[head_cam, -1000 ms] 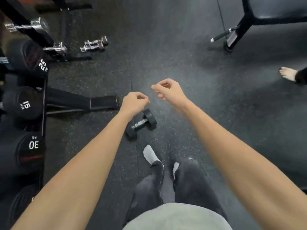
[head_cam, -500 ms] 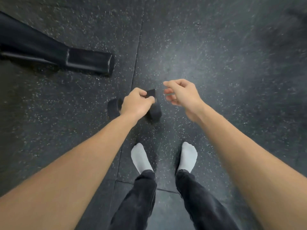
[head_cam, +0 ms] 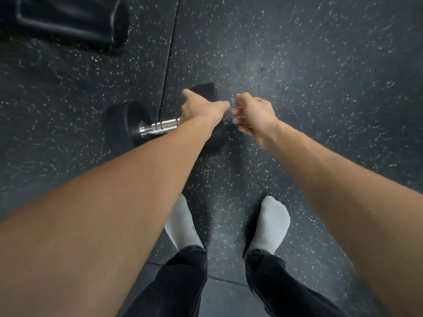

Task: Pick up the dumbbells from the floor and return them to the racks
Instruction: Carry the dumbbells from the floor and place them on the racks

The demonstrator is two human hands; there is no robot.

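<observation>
Left grip (head_cam: 201, 107): the hand reaches down over the chrome handle (head_cam: 160, 127) of a black dumbbell (head_cam: 128, 124), at the handle's right end. The back of the hand faces the camera and the fingers are hidden beneath it, so whether they close round the handle cannot be told. The dumbbell lies on the floor (head_cam: 320, 88), its handle running left to right. One round head shows in full to the left of the left grip; the other head is largely covered by the hand and wrist, with dark edges showing beyond the knuckles on the far side and below the wrist on the near side.

Right grip (head_cam: 254, 115): the hand hangs just to the right of the left one, loosely curled, fingers (head_cam: 239, 121) pointing left toward the dumbbell's right head. It holds nothing, and contact with the head cannot be told.

Surroundings: dark speckled rubber floor with a seam running from far to near, left of the hands. Two feet in pale socks (head_cam: 271, 223) and dark trousers (head_cam: 183, 277) stand nearer than the dumbbell. A black padded foot of some equipment (head_cam: 75, 21) lies at far left.
</observation>
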